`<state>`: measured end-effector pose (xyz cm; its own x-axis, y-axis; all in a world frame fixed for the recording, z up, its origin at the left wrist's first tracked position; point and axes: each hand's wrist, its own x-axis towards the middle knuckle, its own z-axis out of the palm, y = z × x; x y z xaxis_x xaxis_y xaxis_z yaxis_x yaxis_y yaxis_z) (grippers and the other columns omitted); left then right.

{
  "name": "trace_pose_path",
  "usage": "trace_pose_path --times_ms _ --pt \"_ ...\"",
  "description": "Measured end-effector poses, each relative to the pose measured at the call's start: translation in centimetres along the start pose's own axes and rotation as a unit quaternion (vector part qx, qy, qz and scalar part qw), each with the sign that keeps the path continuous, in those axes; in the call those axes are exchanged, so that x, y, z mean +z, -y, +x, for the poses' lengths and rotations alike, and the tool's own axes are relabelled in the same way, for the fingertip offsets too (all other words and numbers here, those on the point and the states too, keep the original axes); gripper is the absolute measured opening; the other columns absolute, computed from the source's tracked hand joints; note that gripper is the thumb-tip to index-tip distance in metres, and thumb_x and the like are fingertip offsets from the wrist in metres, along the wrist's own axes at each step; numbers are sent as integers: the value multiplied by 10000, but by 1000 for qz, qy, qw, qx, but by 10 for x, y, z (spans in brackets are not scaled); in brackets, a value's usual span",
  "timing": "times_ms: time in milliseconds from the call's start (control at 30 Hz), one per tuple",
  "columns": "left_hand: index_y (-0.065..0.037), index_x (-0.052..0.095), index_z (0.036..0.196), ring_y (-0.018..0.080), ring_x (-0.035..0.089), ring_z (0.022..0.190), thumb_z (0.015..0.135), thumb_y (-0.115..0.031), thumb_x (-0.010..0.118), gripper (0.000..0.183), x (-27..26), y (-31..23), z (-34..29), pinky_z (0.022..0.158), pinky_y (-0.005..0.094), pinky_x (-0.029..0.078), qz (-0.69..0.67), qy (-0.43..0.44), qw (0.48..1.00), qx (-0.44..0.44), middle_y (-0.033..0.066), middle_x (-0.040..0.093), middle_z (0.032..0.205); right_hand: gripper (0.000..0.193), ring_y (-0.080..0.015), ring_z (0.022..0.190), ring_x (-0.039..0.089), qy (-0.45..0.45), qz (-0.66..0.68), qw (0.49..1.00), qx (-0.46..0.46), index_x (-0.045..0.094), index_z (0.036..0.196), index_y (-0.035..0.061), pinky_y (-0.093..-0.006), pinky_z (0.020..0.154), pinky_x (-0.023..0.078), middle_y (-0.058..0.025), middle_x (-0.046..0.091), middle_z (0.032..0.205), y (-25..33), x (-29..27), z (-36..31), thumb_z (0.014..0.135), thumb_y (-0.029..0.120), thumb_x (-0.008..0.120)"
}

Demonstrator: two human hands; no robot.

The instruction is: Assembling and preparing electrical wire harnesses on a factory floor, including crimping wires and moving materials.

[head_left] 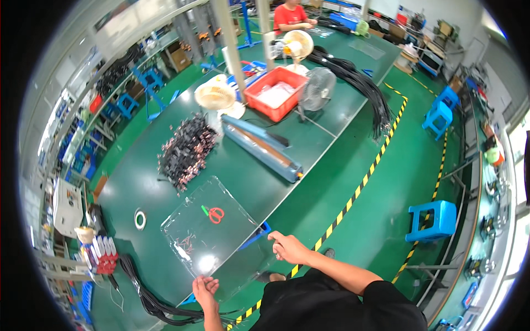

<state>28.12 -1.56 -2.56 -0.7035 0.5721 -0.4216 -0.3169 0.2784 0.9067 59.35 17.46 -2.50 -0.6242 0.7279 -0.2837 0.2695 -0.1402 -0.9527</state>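
My left hand (206,289) is at the near table edge, palm partly up, fingers loosely bent and apart, with nothing visible in it. My right hand (288,248) is off the edge to the right, its fingers curled together; whether anything small is in them is hidden. Nearest to both hands lies a clear sheet (229,199) taped onto the green table (130,182). On it are red-handled scissors (216,215), a thin green piece (205,210) and scattered small reddish bits (186,244).
Farther along are a heap of small black parts (186,149), a long grey-blue tray (265,150), a red bin (275,94) and fans (318,88). A tape roll (140,219) and black cables (144,295) lie left. Blue stools (434,222) stand right; a person in red (290,17) sits beyond.
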Motion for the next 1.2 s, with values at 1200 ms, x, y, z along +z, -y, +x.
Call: trace_pose_path --times_ms 1200 --pt "-18 436 1266 222 687 905 985 -30 520 293 1159 87 -210 782 349 566 214 633 743 -33 110 629 1045 335 -106 512 592 -703 213 674 73 483 1362 41 -209 449 447 -62 636 780 -134 -835 -289 1055 172 463"
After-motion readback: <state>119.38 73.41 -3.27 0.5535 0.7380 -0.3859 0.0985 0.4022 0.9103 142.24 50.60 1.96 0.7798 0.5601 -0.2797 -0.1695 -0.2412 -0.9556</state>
